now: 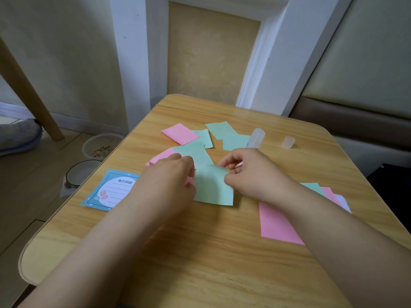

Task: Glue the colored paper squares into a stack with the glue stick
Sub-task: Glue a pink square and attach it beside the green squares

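Green square [212, 187] at frame centre, pinched by both hands.
Left hand [171, 174] and right hand [246, 172] should align edges before pressing flat.

Printed in dark characters at the top of the blue notepad [110, 190], just left of the left hand [171, 176]: a short Chinese heading, too blurred to read with certainty. No other text legible.

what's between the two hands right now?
Head view: a green paper square spans the gap. The left hand holds its left edge and the right hand pinches its top right corner. Pink paper peeks out beyond the left hand.
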Action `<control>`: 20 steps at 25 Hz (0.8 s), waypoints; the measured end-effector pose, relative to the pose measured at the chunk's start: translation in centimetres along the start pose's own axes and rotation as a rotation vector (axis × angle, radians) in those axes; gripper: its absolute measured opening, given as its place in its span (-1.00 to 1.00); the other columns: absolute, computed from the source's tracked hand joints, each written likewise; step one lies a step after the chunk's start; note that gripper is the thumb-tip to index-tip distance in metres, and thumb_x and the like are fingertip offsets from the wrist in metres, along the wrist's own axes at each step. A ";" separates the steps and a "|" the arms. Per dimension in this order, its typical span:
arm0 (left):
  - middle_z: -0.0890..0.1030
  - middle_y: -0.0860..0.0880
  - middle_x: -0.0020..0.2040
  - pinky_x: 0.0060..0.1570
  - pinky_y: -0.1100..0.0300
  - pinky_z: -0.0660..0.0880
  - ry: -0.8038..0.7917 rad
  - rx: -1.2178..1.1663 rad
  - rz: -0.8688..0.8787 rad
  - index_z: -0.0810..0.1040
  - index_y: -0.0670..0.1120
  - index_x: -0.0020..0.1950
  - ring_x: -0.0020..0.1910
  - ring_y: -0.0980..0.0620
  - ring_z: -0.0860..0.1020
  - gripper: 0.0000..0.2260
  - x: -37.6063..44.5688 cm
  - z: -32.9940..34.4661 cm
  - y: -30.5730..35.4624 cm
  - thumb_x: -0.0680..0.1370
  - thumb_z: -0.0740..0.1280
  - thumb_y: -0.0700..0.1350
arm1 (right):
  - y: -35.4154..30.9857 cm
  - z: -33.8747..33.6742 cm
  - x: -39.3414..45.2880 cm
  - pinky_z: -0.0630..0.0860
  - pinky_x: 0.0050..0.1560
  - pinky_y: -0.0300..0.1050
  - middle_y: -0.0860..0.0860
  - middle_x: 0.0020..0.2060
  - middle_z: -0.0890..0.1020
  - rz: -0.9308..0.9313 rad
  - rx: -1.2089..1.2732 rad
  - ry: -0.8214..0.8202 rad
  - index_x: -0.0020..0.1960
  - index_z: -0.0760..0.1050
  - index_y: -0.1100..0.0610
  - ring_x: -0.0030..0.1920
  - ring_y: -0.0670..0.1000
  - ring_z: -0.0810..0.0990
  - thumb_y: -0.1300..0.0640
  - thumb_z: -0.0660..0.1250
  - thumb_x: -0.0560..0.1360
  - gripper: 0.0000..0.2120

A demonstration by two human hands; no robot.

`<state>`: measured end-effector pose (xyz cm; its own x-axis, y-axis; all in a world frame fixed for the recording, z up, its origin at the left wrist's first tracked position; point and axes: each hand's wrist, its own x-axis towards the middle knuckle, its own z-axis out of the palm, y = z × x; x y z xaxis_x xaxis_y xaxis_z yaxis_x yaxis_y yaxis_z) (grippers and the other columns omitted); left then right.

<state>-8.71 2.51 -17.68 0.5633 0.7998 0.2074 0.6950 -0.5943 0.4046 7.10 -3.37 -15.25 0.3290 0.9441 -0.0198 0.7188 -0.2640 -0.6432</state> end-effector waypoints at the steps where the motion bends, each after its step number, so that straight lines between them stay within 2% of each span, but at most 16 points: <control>1: 0.48 0.03 0.01 -0.02 0.07 0.47 -0.002 -0.002 -0.001 0.50 -0.02 0.03 0.02 -0.03 0.48 -0.86 -0.1 0.0 0.0 0.50 0.23 -0.14 | 0.1 -0.9 -0.7 0.32 -0.39 -0.36 -0.11 -0.36 0.49 0.023 0.027 0.017 -0.12 0.58 0.01 -0.38 -0.15 0.43 0.28 0.29 0.38 -0.79; 4: 0.48 0.05 0.02 -0.05 0.07 0.48 -0.005 -0.003 0.010 0.48 0.02 0.00 -0.01 0.01 0.46 -0.89 -0.2 -0.2 0.5 0.51 0.23 -0.12 | 1.1 -3.5 -3.4 0.42 -0.37 -0.34 -0.06 -0.37 0.63 0.067 0.182 0.081 -0.18 0.60 0.06 -0.38 -0.13 0.54 0.30 0.34 0.39 -0.84; 7: 0.42 0.12 -0.01 -0.04 0.14 0.47 0.002 -0.021 0.079 0.45 0.07 0.06 0.02 0.05 0.45 -0.88 -0.7 -0.4 1.8 0.54 0.25 -0.08 | 3.7 -5.8 -6.5 0.40 -0.44 -0.44 -0.15 -0.44 0.63 0.114 0.391 0.181 -0.20 0.58 0.10 -0.43 -0.25 0.53 0.32 0.37 0.44 -0.86; 10: 0.35 0.21 -0.08 -0.05 0.28 0.38 -0.076 -0.104 0.223 0.37 0.17 0.01 0.03 0.15 0.44 -0.88 -2.0 -0.2 4.0 0.54 0.27 -0.03 | 6.8 -7.0 -8.8 0.53 -0.27 -0.28 -0.07 -0.34 0.69 0.202 0.593 0.210 -0.12 0.53 0.11 -0.32 -0.17 0.62 0.28 0.33 0.49 -0.91; 13: 0.34 0.26 -0.11 -0.13 0.40 0.35 -0.157 -0.129 0.365 0.35 0.20 -0.01 0.00 0.21 0.44 -0.88 -3.2 0.7 6.0 0.55 0.25 -0.01 | 9.3 -7.4 -9.7 0.51 0.00 -0.05 0.10 -0.18 0.71 0.261 0.687 0.294 -0.01 0.53 0.07 -0.16 -0.01 0.66 0.24 0.31 0.50 -0.88; 15: 0.39 0.24 -0.08 -0.14 0.40 0.37 -0.172 -0.140 0.404 0.41 0.16 0.01 -0.02 0.21 0.43 -0.93 -3.5 1.4 6.7 0.56 0.22 -0.01 | 10.1 -7.4 -9.8 0.45 0.13 0.02 0.10 -0.20 0.71 0.271 0.673 0.309 0.07 0.52 0.00 -0.04 0.06 0.65 0.22 0.34 0.48 -0.79; 18: 0.48 0.17 -0.08 -0.06 0.25 0.42 -0.185 -0.143 0.424 0.46 0.10 -0.01 -0.06 0.17 0.41 -0.92 -3.5 2.5 6.8 0.55 0.19 -0.03 | 10.8 -7.2 -9.6 0.51 0.05 -0.02 0.06 -0.28 0.69 0.282 0.721 0.296 0.16 0.49 0.01 -0.10 0.04 0.65 0.25 0.34 0.47 -0.70; 20: 0.51 0.18 -0.10 -0.11 0.27 0.40 -0.189 -0.155 0.447 0.46 0.11 -0.04 -0.07 0.16 0.41 -0.90 -3.4 2.8 6.8 0.52 0.17 -0.03 | 11.0 -7.0 -9.5 0.50 0.09 0.02 0.06 -0.28 0.69 0.284 0.716 0.290 0.16 0.49 0.00 -0.07 0.05 0.65 0.24 0.34 0.47 -0.70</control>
<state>-4.69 -4.49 -18.15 0.8716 0.4320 0.2316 0.3006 -0.8443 0.4437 16.14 -16.65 -16.75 0.6549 0.7462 -0.1199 0.0515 -0.2025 -0.9779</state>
